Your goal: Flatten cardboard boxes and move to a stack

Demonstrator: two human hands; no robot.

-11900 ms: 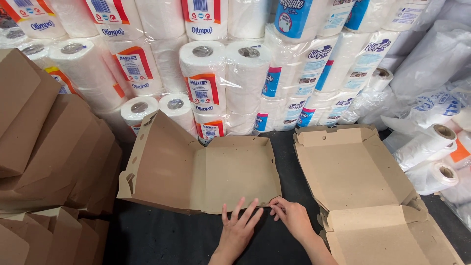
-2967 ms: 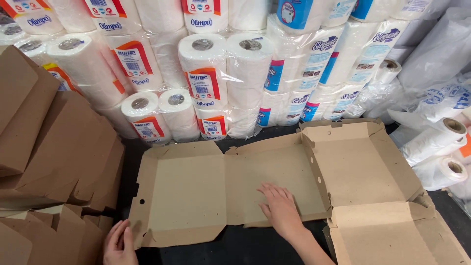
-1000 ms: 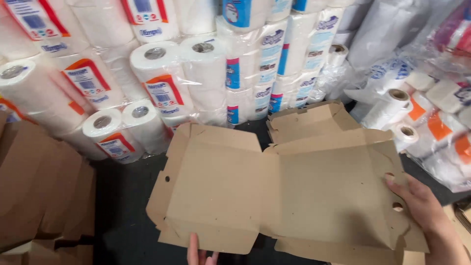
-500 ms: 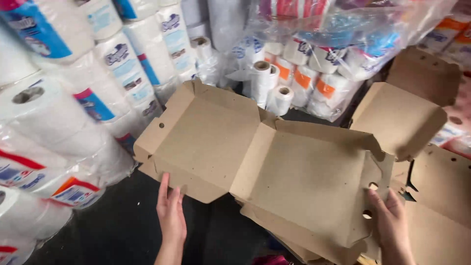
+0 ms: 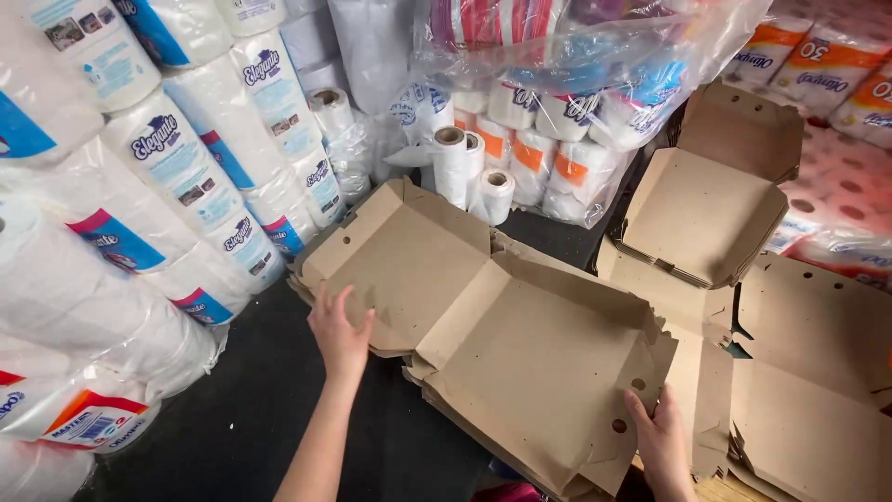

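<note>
A flat brown cardboard box blank (image 5: 483,316), partly folded with raised flaps, lies tilted across a dark surface on top of other blanks. My left hand (image 5: 339,330) presses on its left panel near the front edge, fingers spread. My right hand (image 5: 662,442) grips the box's right front corner, next to two small round holes in the card.
Wrapped paper rolls (image 5: 167,177) are stacked high along the left. A clear plastic bag of rolls (image 5: 557,102) stands behind the box. More brown box blanks (image 5: 715,200) and a pile of them (image 5: 818,372) lie to the right. Dark floor (image 5: 232,409) shows at front left.
The view has swung further right and down. Both hands have carried the box blank lower, onto the pile; my left hand now lies on its left panel.
</note>
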